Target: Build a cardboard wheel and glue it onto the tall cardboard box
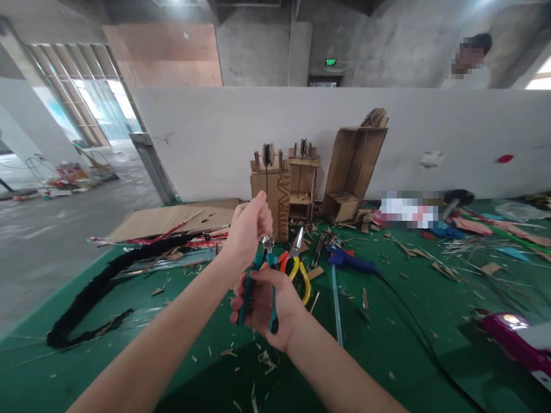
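My left hand (250, 226) is closed, its fingertips pinched around the lower part of a black cord (266, 179). This cord hangs from a spool (268, 154) mounted on top of a cardboard box (258, 186). Just below, my right hand (275, 307) grips teal-handled cutting pliers (246, 295), whose handles are spread. The metal jaws of the pliers point up beside my left fingers; whether they touch the cord is hidden. Yellow-handled scissors (305, 281) lie just past my right hand.
Behind stand a second cardboard piece with a spool (303, 150) and a tall open cardboard box (350, 166). A blue glue gun (353, 261) with its cable lies to the right. Black fuzzy material (92, 289) curves at left. Scraps litter the green table (206, 367). A person (471, 60) is behind the partition.
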The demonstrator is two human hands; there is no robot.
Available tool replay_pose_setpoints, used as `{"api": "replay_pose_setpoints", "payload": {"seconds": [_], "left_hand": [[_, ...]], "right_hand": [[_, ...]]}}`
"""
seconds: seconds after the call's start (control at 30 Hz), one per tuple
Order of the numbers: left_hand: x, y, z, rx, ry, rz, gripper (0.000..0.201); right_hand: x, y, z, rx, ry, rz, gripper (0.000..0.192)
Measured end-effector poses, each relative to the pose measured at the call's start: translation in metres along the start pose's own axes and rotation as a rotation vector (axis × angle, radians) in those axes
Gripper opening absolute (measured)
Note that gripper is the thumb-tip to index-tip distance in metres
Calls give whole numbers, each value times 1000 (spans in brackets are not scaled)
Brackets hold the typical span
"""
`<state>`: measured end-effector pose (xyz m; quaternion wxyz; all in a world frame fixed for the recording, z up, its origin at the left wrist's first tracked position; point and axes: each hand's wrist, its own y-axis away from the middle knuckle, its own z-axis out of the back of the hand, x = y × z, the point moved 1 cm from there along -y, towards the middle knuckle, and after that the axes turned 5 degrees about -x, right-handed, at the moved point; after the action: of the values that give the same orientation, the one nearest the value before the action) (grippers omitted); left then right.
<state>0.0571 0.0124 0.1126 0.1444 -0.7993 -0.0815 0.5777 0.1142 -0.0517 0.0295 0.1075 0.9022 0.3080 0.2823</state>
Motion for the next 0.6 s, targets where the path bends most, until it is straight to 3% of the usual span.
{"api": "replay_pose_setpoints", "payload": {"seconds": [0.27, 0.47, 0.6], "left_hand": [[15, -2, 3, -139, 84, 9, 45], [25, -1, 4, -117, 73, 40, 44], [30, 1, 3, -102, 76, 57, 44]], "right_hand": [[-7, 1, -6, -16, -25, -83, 27], [-15, 1, -6, -42, -100, -108, 24], [-20, 0, -3, 9, -146, -100, 22]]}}
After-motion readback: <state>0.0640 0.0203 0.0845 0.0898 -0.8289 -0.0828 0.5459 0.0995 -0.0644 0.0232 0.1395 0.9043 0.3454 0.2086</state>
